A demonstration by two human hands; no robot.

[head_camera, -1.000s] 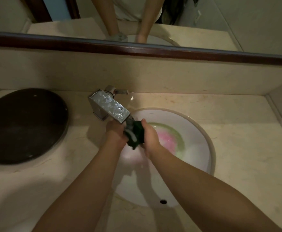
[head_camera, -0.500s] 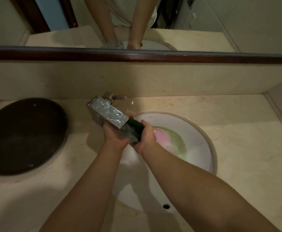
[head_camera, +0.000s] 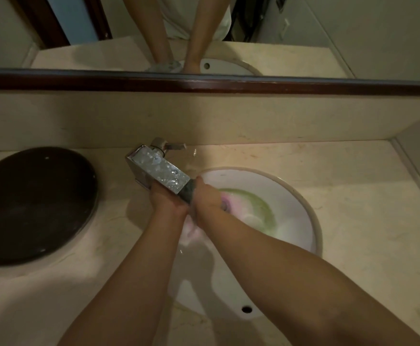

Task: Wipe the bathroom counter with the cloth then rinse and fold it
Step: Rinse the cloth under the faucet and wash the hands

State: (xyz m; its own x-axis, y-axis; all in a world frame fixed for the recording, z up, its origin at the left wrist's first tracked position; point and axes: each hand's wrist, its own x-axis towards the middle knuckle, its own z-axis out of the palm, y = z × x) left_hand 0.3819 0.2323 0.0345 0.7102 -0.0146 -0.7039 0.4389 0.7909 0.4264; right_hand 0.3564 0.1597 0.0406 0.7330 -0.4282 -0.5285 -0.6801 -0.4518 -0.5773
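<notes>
Your hands have drawn tighter together and risen under the spout since a second ago, so the cloth that bulged dark green between them now shows only as a thin strip. Widest around you, the pale stone counter (head_camera: 353,208) spreads out on every side of your fingers, and the white basin (head_camera: 301,211), stained green and pink inside, lies directly beneath them. A dark round tray (head_camera: 29,203) sits well off beyond your left knuckles. The chrome faucet (head_camera: 159,171) reaches over from the left, its tip touching or just above your fingertips. Your left hand (head_camera: 165,201) and right hand (head_camera: 209,198) press against each other, fingers of both curled in around the cloth (head_camera: 188,194), which is squeezed between the palms right below the spout's end. Soaked, that cloth should feel soft, limp and heavier than dry, and likely slick, so wring it in the fist before anything else. For folding, you will probably do best pinching two neighbouring corners, letting it hang flat.
</notes>
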